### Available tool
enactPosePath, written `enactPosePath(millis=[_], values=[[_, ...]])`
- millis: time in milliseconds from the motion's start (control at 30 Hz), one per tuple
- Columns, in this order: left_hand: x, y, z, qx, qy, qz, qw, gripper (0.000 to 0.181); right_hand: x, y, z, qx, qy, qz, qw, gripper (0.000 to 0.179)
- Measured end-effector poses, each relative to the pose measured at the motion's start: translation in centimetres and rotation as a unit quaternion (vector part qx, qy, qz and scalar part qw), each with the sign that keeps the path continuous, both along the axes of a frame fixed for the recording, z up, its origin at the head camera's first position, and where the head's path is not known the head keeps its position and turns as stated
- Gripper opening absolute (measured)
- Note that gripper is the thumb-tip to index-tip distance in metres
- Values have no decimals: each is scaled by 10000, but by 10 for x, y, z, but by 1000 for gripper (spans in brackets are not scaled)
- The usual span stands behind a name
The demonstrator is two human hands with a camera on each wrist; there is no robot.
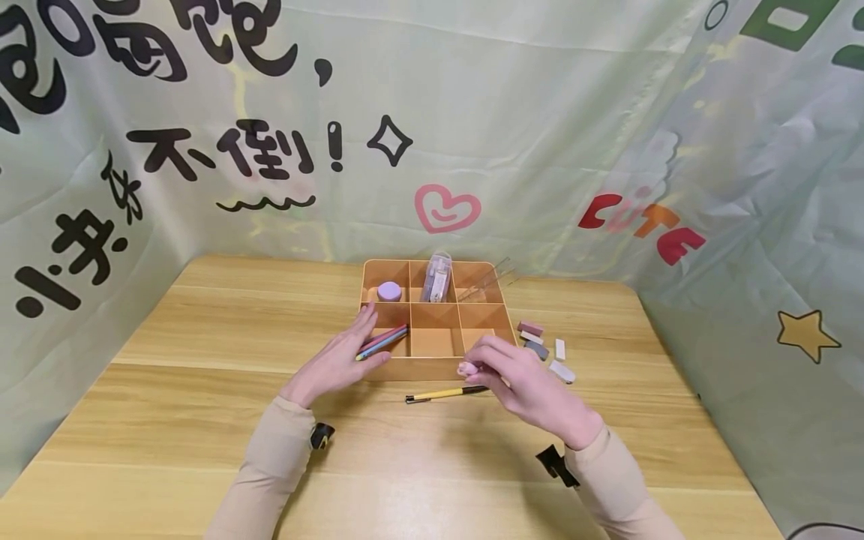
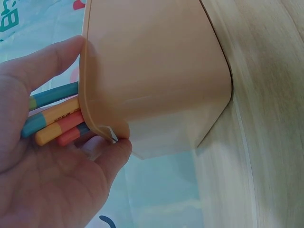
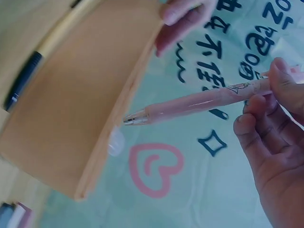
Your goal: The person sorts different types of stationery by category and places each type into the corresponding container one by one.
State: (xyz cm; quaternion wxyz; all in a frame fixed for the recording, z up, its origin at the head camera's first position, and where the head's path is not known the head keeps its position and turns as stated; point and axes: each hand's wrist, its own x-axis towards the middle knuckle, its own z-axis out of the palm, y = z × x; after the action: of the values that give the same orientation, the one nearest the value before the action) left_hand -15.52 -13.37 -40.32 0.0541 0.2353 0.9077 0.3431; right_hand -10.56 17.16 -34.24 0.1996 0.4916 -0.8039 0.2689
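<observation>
An orange six-compartment organizer (image 1: pixel 435 368) stands on the table. My left hand (image 1: pixel 340 352) rests at its front left corner, fingertips (image 2: pixel 118 147) touching the rim. Several two-coloured sticks like pencils (image 2: pixel 59 123) poke out over that rim towards the palm; in the head view these sticks (image 1: pixel 383 342) lie in the front left compartment. My right hand (image 1: pixel 529 379) pinches a pink pen (image 3: pixel 204 104) between thumb and fingers, beside the front right corner. The pen's clear tip points towards the organizer's rim. A yellow-and-black pen (image 1: pixel 442 394) lies in front of the organizer.
The back compartments hold a round purple object (image 1: pixel 389 292), a translucent purple-and-white item (image 1: pixel 437 277) and thin clear sticks (image 1: pixel 482 285). Right of the organizer lie several small blocks like erasers: a pink one (image 1: pixel 531 328), a grey one (image 1: pixel 536 349) and white ones (image 1: pixel 560 349). Printed cloth surrounds the table.
</observation>
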Motion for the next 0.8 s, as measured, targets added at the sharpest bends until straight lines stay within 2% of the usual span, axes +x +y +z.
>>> enactPosePath(millis=[33, 133, 333, 533, 667, 767, 800], values=[[0, 0, 0, 8, 12, -1, 10000, 83, 0, 0, 4, -70, 138, -91, 9998, 6], [0, -1, 0, -10, 62, 5, 10000, 83, -2, 0, 13, -279, 470, -321, 9980, 24], [0, 0, 0, -7, 9, 30, 10000, 83, -5, -3, 21, -701, 560, -539, 9945, 22], [1, 1, 1, 51, -67, 56, 9999, 82, -12, -8, 12, -896, 797, -627, 9908, 23], [1, 1, 1, 43, -53, 61, 10000, 82, -18, -8, 1, -760, 801, -657, 9917, 21], [1, 1, 0, 49, -23, 67, 10000, 81, -21, -9, -8, -668, 716, -519, 9938, 10], [1, 1, 0, 59, -16, 66, 10000, 81, -22, -9, -10, -629, 679, -476, 9946, 12]])
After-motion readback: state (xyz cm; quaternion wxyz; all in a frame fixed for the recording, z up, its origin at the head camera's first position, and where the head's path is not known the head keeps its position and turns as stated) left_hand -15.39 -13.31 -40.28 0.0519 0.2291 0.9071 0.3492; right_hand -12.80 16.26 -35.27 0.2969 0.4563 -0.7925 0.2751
